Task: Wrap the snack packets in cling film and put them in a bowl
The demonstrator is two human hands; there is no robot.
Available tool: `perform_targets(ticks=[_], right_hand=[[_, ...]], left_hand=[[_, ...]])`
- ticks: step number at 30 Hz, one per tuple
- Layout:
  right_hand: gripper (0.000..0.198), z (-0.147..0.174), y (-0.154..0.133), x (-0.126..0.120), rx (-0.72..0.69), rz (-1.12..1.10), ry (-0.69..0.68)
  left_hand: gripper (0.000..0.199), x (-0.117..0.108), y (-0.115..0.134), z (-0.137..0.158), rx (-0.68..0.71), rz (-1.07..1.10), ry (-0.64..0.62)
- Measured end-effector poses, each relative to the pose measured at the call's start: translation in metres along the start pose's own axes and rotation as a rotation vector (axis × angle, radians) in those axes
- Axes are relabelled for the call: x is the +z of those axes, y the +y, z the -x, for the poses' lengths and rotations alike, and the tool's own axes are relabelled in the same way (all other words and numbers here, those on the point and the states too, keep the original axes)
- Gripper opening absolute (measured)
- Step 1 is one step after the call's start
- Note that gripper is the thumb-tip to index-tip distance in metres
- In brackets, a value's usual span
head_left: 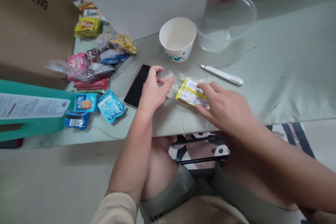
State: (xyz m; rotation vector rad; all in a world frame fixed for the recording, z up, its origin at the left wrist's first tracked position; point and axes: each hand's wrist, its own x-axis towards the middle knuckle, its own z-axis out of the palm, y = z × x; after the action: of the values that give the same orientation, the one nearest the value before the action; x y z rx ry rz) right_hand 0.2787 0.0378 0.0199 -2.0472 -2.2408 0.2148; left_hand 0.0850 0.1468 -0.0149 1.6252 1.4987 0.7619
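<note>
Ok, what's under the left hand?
A black smartphone shows partly beneath the left hand, with crinkled clear plastic by the thumb; whatever else lies directly below is covered.

glossy plastic yellow-and-white packet

Yellow-edged packet, crinkled clear wrapper beside

Cloth-covered table: pale green.
Left end: snack packets, loosely heaped.
Middle: dark phone; white paper cup behind.
Right of cup: clear tub; white cutter in front.
Yellow-edged packet: near front edge, cloth contact unclear.
</note>
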Motion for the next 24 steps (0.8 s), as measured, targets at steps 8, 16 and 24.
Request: perform_targets(ticks=[8, 16, 24], right_hand=[[0.055, -0.006, 0.043, 0.003, 0.166, -0.114, -0.016], [0.044, -0.004, 0.07, 0.003, 0.127, -0.201, 0.242], [0.015, -0.024, 0.079, 0.014, 0.282, -0.281, 0.158]], left_hand=[[0.035, -0.007, 0.005, 0.002, 0.045, -0.119, -0.094], [0.009, -0.021, 0.013, 0.021, -0.122, -0.452, -0.149], [0.011, 0.001, 0.018, 0.006, 0.219, -0.244, 0.008]])
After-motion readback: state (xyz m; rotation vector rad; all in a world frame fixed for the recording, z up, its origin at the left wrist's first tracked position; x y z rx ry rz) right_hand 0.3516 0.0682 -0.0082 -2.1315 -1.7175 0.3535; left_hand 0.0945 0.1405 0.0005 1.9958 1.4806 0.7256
